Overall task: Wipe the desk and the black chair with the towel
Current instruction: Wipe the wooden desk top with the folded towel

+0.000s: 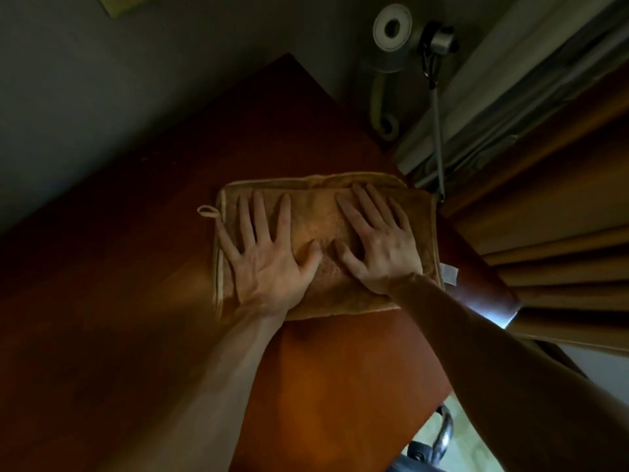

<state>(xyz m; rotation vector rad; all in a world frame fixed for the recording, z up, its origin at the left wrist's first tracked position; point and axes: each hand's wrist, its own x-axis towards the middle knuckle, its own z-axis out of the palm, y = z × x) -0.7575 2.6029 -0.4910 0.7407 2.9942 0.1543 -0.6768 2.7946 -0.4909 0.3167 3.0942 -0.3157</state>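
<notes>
Reddish-brown wood fills most of the view: the desk (112,301), dim on its left half and brighter orange toward the near edge. Both hands lie flat on a folded tan towel (323,219) that sits on the desk's right part. The left hand (269,260) is spread wide, palm down, fingers fanned toward the far side, its little finger near the towel's left hem. The right hand (381,247) is likewise spread and pressed flat, its thumb tip almost meeting the left thumb at the towel's middle. Neither hand pinches or grips the cloth.

A small hanging loop (207,211) juts from the towel's far left corner, and a white label (449,274) sticks out at its right side. The towel's right hem lies close to the desk's right edge, with little wood left beyond it; to the left a broad stretch of desk lies bare up to the grey wall (102,97). Just past the right edge hang pleated ochre curtains (551,212). Beyond the desk's far corner are a grey round lamp-like fitting (391,28) and a thin rod (437,131). At the bottom edge a dark chair part (439,441) shows, too cropped to tell more.
</notes>
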